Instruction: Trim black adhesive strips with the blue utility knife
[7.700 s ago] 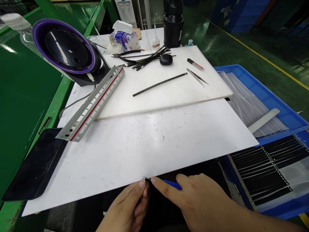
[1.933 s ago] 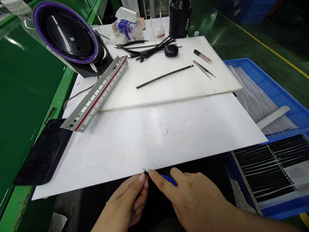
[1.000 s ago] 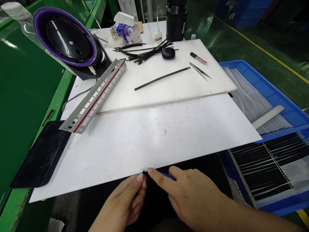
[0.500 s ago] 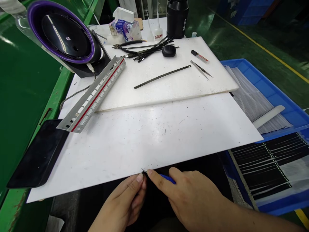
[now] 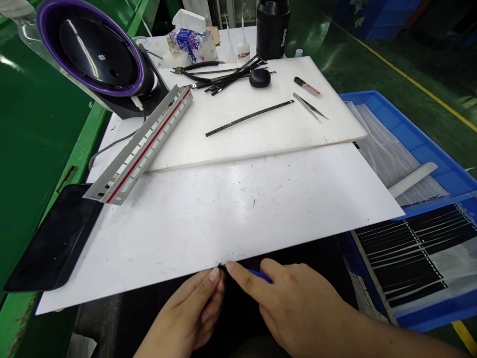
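At the front edge of the white board (image 5: 208, 219), my left hand (image 5: 192, 308) is closed in a pinch. A small dark piece (image 5: 220, 266) shows at its thumb tip; most of it is hidden by the fingers. My right hand (image 5: 298, 301) is wrapped round a blue-handled craft knife (image 5: 260, 275), its index finger stretched along towards the tip. That tip meets the dark piece right beside my left thumb. Farther back, a thin dark strip (image 5: 249, 118) lies on the white foam slab (image 5: 179, 144), with tweezers (image 5: 309, 107) to its right.
A slotted metal rail (image 5: 139, 149) with a red line leans at left, near a purple-rimmed fan (image 5: 97, 54) and a black tablet (image 5: 52, 238). Pliers (image 5: 194, 69), several dark strips (image 5: 238, 77) and a black bottle (image 5: 273, 30) stand behind. Blue crates (image 5: 402, 124) are at right.
Both hands stay nearly in place at the board's edge. The knife tip has shifted slightly and its bright blade shows less. The whole view has moved a little.
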### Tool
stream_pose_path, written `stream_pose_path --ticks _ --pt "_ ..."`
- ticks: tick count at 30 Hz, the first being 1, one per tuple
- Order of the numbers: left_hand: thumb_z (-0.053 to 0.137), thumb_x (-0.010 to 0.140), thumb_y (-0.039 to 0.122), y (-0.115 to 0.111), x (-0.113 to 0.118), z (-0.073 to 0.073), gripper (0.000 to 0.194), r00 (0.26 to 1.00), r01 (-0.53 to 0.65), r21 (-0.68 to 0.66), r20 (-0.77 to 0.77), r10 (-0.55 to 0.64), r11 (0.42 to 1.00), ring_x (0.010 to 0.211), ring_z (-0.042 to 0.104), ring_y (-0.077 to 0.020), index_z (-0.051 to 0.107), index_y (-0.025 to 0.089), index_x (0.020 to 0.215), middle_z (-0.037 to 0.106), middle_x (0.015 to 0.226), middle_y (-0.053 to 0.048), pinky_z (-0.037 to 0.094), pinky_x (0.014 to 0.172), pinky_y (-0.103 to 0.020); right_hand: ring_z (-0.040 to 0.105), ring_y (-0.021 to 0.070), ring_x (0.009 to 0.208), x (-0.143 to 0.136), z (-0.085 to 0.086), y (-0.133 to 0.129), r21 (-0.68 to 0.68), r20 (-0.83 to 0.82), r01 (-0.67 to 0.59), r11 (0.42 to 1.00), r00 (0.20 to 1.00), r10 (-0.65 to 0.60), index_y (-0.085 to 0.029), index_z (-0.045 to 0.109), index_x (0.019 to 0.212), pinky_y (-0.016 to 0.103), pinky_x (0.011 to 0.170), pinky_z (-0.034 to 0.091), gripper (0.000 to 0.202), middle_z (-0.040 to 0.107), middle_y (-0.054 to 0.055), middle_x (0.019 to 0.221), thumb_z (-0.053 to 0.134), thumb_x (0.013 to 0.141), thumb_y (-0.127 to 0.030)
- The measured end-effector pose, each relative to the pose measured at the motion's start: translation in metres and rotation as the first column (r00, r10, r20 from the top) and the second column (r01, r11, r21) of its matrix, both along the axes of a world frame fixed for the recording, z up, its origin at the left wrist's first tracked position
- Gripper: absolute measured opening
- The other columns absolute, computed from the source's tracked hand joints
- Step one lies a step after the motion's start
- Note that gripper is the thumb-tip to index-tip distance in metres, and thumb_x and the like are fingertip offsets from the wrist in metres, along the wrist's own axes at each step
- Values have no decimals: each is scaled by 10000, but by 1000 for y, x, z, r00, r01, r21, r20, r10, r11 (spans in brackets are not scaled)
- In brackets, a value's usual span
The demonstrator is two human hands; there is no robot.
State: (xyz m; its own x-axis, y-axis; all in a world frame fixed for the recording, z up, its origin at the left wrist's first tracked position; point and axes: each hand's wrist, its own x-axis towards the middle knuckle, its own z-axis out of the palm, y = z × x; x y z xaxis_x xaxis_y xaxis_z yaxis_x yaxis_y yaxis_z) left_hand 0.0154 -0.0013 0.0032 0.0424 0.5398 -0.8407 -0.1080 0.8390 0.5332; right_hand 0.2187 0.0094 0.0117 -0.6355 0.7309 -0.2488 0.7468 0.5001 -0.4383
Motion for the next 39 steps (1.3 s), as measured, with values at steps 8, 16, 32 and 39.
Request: stream_pose_path --ticks 8,16,32,39 --pt "760 631 710 2 1 1 586 1000 -9 -19 17 9 1000 474 205 -68 500 186 597 330 516 75 157 417 -183 518 173 477 -3 -4 -1 46 41 -31 998 999 29 -299 140 1560 308 435 132 859 572 1 815 523 816 -103" --pt "715 716 669 1 -1 -1 493 1000 22 12 17 -23 1000 474 196 -75 595 191 720 325 521 78 157 422 -192 548 178 533 -1 -5 -3 49 19 34 998 999 -35 -338 162 1551 319 461 150 775 585 1 836 503 882 -147" --pt "739 708 656 -1 -2 -3 514 999 -19 -14 36 20 1000 488 195 -72 547 182 656 319 541 76 148 422 -179 560 188 546 -2 1 -1 -22 8 5 1000 1000 -4 -330 136 1555 312 462 164 805 592 6 835 487 859 -129" --pt "716 749 637 -1 -1 -2 506 999 -29 -9 38 29 1000 494 214 -73 525 180 644 323 550 70 159 431 -174 545 181 516 -3 1 1 -13 16 -8 1000 1000 8 -319 124 1555 310 452 157 815 591 4 826 497 858 -123"
